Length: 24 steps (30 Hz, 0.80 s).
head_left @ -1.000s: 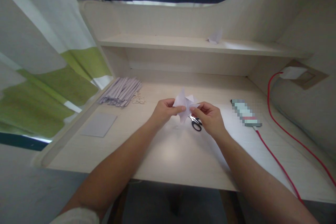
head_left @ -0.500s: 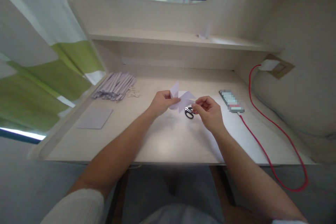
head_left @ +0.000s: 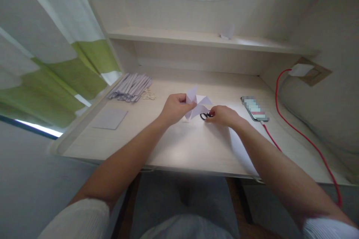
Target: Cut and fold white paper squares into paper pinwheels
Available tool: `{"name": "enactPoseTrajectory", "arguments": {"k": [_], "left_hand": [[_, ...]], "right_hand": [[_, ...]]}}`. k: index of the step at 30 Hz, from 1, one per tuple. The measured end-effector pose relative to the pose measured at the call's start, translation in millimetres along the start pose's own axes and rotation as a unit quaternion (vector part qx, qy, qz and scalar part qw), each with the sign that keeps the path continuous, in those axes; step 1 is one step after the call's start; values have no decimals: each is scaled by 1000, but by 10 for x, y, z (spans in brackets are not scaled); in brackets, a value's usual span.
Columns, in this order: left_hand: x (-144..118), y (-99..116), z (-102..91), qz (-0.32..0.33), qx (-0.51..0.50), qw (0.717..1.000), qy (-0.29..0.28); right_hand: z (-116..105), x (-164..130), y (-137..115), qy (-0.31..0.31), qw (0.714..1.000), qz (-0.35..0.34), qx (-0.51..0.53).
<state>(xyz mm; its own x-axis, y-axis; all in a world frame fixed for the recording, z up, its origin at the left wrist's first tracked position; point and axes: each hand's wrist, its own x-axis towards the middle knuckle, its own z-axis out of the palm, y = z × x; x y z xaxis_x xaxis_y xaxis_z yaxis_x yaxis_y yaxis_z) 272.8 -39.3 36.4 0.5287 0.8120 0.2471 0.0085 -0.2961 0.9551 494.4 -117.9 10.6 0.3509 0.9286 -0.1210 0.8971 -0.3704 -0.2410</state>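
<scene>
In the head view my left hand [head_left: 176,108] pinches a pale folded paper pinwheel [head_left: 199,110] between thumb and fingers, above the middle of the desk. Its pointed blades stick up and out to the right. Just right of it, my right hand [head_left: 224,115] is low over the desk, fingers closed on the black-handled scissors [head_left: 203,116]. The fingers and the paper hide most of the scissors; one dark handle loop shows.
Rolled paper sticks [head_left: 131,86] lie in a pile at the left, with small pale string-like pieces [head_left: 148,94] beside them. Nearer is a stack of square paper [head_left: 110,118]. A phone [head_left: 254,109] charges on a red cable [head_left: 305,139] at the right. A shelf [head_left: 168,37] spans the back.
My right hand has left the tip of the paper and moved down to the scissors. My left hand keeps hold of the pinwheel. The camera view has shifted slightly.
</scene>
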Motion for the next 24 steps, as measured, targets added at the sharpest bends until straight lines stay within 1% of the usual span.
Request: {"name": "enactPoseTrajectory", "arguments": {"k": [4,7,10,12,14,15,16,20,21,22,24], "left_hand": [[23,62,-53,-5,29,999,20],[58,93,-87,-2,44,999,26],[89,168,-120,6,43,999,23],[101,248,-141,12,31,999,23],[106,343,-156,23,7,999,26],[106,391,-160,32,-8,999,30],[106,438,-160,40,-22,998,34],[110,587,-149,63,-48,996,43],[116,613,-150,65,-42,996,40],[125,634,-156,64,-31,997,36],[155,666,-184,53,1,998,17]], "right_hand": [[-32,264,-94,-22,1000,17,-13],[-37,349,-91,-45,999,15,6],[-57,254,23,-71,996,8,53],[-71,101,142,-96,990,2,104],[-64,-83,262,-118,977,-13,177],[-48,-174,314,-122,968,-23,218],[-22,-257,357,-111,959,-30,258],[126,-472,421,-52,921,-52,383],[154,-495,414,-39,903,-54,424],[172,-509,400,-29,875,-53,480],[168,-517,351,-16,826,-57,561]]}}
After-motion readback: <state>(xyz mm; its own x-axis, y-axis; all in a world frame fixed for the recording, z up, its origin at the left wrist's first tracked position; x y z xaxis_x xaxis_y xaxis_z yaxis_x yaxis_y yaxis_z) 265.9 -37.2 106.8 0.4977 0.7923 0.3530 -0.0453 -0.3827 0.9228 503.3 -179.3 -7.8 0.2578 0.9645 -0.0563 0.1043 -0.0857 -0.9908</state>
